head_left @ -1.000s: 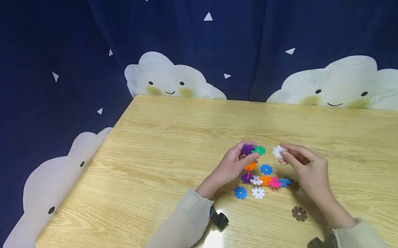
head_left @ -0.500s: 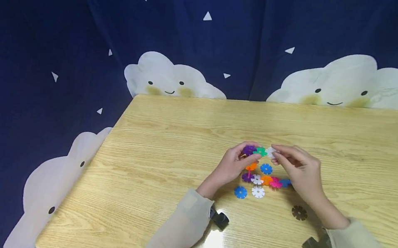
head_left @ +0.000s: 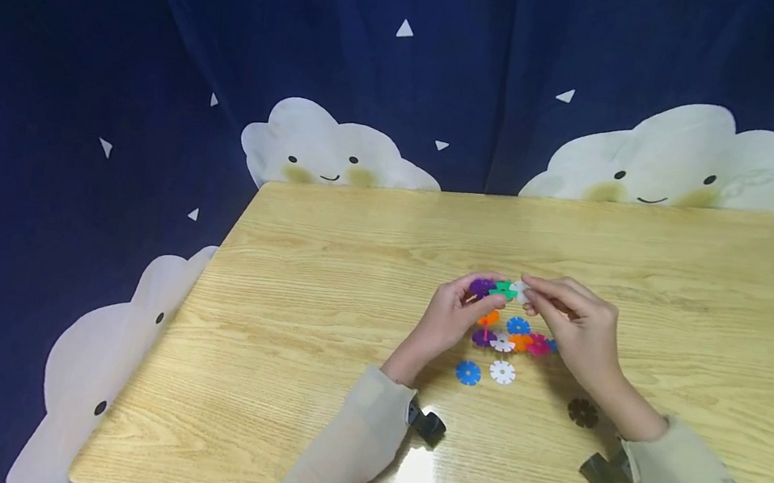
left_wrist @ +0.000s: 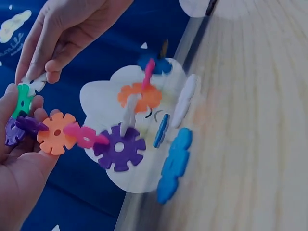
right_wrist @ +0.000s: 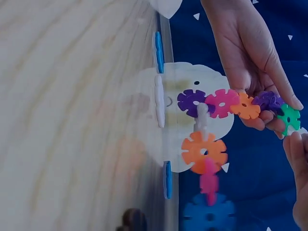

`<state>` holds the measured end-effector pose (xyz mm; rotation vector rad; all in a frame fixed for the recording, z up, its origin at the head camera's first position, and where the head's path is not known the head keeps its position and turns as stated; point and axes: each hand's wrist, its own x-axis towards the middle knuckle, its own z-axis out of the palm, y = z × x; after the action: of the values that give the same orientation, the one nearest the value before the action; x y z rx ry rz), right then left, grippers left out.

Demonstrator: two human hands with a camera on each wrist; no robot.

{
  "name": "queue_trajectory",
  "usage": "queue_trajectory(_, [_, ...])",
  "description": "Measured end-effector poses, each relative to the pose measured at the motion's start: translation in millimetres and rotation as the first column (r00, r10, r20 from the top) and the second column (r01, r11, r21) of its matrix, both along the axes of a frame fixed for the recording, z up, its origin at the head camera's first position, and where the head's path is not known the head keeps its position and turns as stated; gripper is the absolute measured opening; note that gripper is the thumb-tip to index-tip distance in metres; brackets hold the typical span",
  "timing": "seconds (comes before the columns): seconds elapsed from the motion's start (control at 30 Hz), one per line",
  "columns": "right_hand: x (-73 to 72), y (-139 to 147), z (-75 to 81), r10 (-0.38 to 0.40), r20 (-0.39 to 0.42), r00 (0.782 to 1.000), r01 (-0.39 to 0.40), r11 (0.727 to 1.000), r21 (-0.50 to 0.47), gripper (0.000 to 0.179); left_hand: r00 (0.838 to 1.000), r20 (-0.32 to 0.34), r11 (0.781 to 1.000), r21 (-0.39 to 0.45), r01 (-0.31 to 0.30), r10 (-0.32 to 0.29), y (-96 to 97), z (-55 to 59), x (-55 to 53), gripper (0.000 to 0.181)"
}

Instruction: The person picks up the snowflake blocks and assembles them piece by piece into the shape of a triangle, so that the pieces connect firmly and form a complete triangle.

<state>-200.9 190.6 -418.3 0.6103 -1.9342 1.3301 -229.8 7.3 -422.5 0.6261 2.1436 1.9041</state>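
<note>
Slotted plastic snowflake discs are joined into a bent chain, raised off the table. My left hand (head_left: 446,319) grips its upper end around a purple disc (head_left: 482,288), with the thumb by a green disc (head_left: 502,290). My right hand (head_left: 581,328) pinches a white disc (head_left: 517,291) between thumb and fingers, its edge right at the green disc's rim. Below the left hand, the chain runs through an orange disc (left_wrist: 57,133) and a pink disc (left_wrist: 86,137) to another purple disc (right_wrist: 193,103). From there it turns through white, orange (right_wrist: 204,153), pink and blue; the right hand partly hides that end in the head view.
Loose discs lie on the wooden table (head_left: 316,330): a blue disc (head_left: 519,326) behind the chain, another blue disc (head_left: 468,373) and a white disc (head_left: 503,373) in front, and a brown disc (head_left: 583,413) near the right forearm. A dark blue curtain (head_left: 380,69) hangs behind.
My right hand has moved left, bringing the white disc from apart to up against the green disc. The left hand has stayed nearly in place with the chain.
</note>
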Motion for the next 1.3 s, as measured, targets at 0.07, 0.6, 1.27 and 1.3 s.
queue_trajectory(0.07, [0.3,-1,1.3,-0.003,-0.002,1.0,0.003,1.0,0.01,0.033,1.0,0.012,1.0,0.012,0.009,-0.009,-1.0,0.2,-0.2,0.034])
queue_trajectory(0.6, [2.3,1,4.6,-0.057,0.011,0.998,0.056,0.995,0.082,0.036,0.998,0.04,0.998,0.037,-0.054,0.053,-4.6,-0.2,-4.3,0.031])
queue_trajectory(1.27, [54.3,82,-20.8,-0.042,0.153,0.987,-0.032,0.892,0.451,0.038,0.996,0.03,0.995,0.047,-0.086,0.085,-16.8,9.5,-9.5,0.033])
queue_trajectory(1.3, [57.0,85,-22.6,-0.02,0.178,0.984,-0.069,0.876,0.478,0.038,0.996,0.028,0.995,0.05,-0.084,0.083,-17.4,9.9,-9.5,0.033])
